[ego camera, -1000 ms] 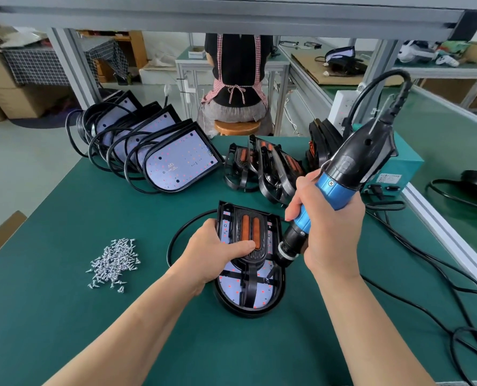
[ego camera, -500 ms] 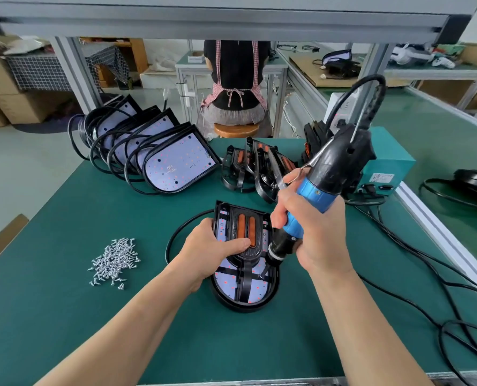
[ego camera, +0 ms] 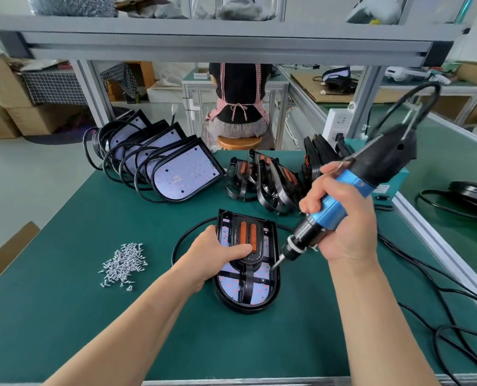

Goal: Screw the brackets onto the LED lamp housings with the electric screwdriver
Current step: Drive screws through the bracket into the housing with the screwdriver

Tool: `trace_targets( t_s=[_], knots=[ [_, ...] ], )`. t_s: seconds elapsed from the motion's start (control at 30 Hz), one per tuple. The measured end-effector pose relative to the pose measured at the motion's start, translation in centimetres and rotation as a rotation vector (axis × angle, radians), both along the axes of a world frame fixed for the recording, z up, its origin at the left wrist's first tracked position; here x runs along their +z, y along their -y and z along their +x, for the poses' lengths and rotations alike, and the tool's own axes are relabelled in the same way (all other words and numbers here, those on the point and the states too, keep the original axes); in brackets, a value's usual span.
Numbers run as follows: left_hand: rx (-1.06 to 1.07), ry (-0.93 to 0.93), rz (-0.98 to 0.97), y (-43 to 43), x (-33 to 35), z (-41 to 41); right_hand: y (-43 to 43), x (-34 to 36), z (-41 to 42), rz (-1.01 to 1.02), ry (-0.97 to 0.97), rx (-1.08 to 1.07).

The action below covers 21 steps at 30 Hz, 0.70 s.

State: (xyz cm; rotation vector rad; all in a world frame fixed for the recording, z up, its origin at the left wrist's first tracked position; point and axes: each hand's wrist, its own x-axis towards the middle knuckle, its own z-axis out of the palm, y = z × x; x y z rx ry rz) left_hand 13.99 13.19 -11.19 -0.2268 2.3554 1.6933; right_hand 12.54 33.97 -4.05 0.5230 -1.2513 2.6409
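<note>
Mid-frame, left hand (ego camera: 217, 254) grips housing (ego camera: 248, 307), right hand (ego camera: 343, 227) holds screwdriver (ego camera: 354, 185) at bracket (ego camera: 248, 235); bare housings (ego camera: 187, 174) (upper left) seemingly remain

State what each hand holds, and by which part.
Right hand grips the electric screwdriver by its blue barrel; left hand holds the lamp housing by its left edge, thumb on bracket.

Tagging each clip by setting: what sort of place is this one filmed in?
Most likely a small assembly workshop or factory line: a green-matted workbench with stacked LED lamp housings, a pile of loose screws, and a corded electric screwdriver in the right hand.
</note>
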Motion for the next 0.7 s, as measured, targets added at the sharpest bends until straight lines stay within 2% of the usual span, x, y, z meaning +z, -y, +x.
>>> trace_targets(
  t_s=[0.2, 0.3, 0.43, 0.7],
  knots=[
    [0.069, -0.100, -0.335, 1.0, 0.9, 1.5, -1.0, -3.1, 0.2, -0.279, 0.282, -0.166],
    [0.158, -0.164, -0.481, 3.4, 1.5, 2.2, -0.9, -5.5, 0.3, -0.313, 0.404, -0.236],
    [0.235, -0.180, -0.493, 8.2, 2.1, 3.4, -0.7, -7.0, 0.0, -0.319, 0.433, -0.248],
    [0.125, -0.009, -0.464, 14.4, 2.4, 6.2, -0.9, -7.1, 0.0, -0.353, 0.443, -0.247]
  ],
)
